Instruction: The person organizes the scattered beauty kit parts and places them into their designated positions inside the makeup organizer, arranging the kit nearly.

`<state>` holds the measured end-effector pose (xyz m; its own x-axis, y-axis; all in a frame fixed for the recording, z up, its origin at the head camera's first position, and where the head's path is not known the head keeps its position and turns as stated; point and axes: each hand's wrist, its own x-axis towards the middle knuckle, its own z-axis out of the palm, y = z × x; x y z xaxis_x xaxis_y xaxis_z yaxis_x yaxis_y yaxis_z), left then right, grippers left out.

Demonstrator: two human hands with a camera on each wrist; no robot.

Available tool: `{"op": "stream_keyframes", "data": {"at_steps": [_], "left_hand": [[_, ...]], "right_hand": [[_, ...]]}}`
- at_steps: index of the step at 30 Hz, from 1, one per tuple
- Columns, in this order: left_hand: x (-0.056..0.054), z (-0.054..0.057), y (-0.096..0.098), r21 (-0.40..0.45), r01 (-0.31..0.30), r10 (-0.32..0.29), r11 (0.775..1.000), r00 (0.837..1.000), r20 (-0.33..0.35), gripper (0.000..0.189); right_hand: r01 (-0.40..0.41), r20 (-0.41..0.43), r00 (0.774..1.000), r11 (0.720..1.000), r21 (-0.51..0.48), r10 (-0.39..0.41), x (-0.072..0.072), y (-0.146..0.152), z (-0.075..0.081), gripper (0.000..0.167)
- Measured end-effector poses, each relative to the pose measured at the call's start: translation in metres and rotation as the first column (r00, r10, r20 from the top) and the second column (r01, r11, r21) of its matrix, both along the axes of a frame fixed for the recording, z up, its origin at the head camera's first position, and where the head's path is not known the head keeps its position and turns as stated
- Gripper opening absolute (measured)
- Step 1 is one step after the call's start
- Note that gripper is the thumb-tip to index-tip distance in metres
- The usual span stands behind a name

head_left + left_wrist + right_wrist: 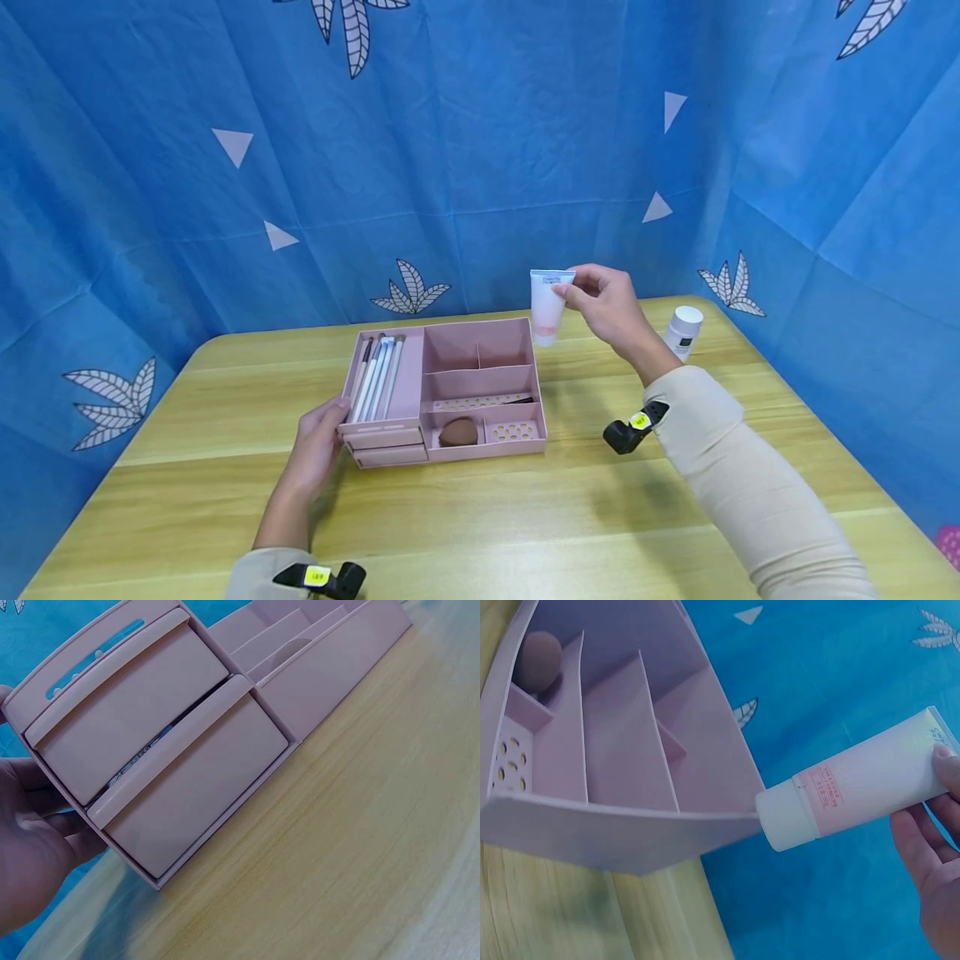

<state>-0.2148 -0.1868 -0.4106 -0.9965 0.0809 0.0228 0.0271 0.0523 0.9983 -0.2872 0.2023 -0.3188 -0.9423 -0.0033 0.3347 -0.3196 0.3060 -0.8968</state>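
Observation:
My right hand (611, 308) pinches a white squeeze tube (547, 304) near its flat crimped end, thumb on the front. The tube hangs cap down beside the back right corner of a pink desktop organizer (483, 454). In the right wrist view the white cap (787, 816) overlaps the organizer's rim. My left hand (318, 446) grips the organizer's left side at the front corner, thumb at the top edge. Several makeup brushes (378, 379) lie in the left section. A brown makeup sponge (459, 432) sits in a front compartment beside a dotted pale item (513, 431).
A white bottle (684, 329) with a white lid stands at the table's right, behind my right wrist. Two drawers (187, 772) at the organizer's front left are closed. A long dotted item (480, 402) lies in the middle compartment. Blue curtain (487, 167) hangs behind the wooden table (525, 533).

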Motion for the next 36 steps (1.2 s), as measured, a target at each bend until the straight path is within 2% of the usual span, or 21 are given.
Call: {"op": "stream_keyframes", "data": {"at_steps": [10, 19, 25, 30, 36], "left_hand": [[0.000, 0.000, 0.000, 0.000, -0.010, 0.010, 1.000, 1.000, 0.008, 0.053], [0.000, 0.000, 0.000, -0.001, -0.004, 0.004, 1.000, 1.000, 0.002, 0.052], [0.000, -0.001, 0.000, 0.006, -0.005, 0.005, 1.000, 1.000, 0.001, 0.052], [0.000, -0.002, 0.000, 0.007, -0.002, 0.002, 1.000, 1.000, -0.001, 0.052], [0.000, -0.002, -0.001, 0.008, 0.002, -0.002, 1.000, 1.000, -0.008, 0.053]], "right_hand": [[-0.085, 0.000, 0.996, 0.996, -0.029, 0.085, -0.003, -0.023, -0.002, 0.026], [-0.124, -0.015, 0.992, 0.990, -0.068, 0.123, -0.008, -0.047, -0.010, 0.023], [-0.125, -0.041, 0.992, 0.989, -0.075, 0.122, -0.011, -0.066, -0.014, 0.020], [-0.113, -0.032, 0.993, 0.988, -0.103, 0.110, -0.015, -0.078, -0.018, 0.019], [-0.084, -0.013, 0.996, 0.994, -0.063, 0.083, -0.020, -0.089, -0.025, 0.018]]}}
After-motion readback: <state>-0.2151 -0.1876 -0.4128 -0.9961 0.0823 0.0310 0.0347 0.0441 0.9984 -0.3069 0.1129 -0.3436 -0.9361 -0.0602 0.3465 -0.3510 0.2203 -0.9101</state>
